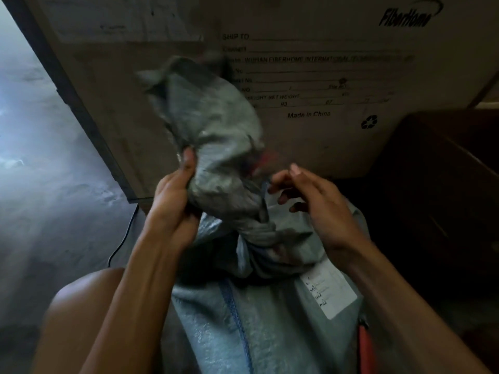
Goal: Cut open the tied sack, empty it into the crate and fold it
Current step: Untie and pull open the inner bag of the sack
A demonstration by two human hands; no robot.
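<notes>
Nearest, below the wrists: the grey sack point(256, 325), full, standing between the forearms. White label point(332, 290) on it under the right wrist, and something red-handled point(366, 344) beside that (maybe the cutter, too little showing to tell). Higher, between the hands: the knot point(259, 230), not yet cut. Left hand point(172, 201) wrapped firmly round the loose top point(213, 122) above the knot, holding it up. Right hand point(310, 195) half open, fingers loosely bent just beside the tie, gripping nothing that can be made out. Behind the hands: a big cardboard box point(351, 76).

As a guess at the danger: could nick the left fingers if cutting so close to them. Could also slice the cloth below the knot and spill the load early, or tip the sack if letting go of the top.

Long axis roughly upright. Mouth end pointing up and away toward the box, leaning a little to the left.
</notes>
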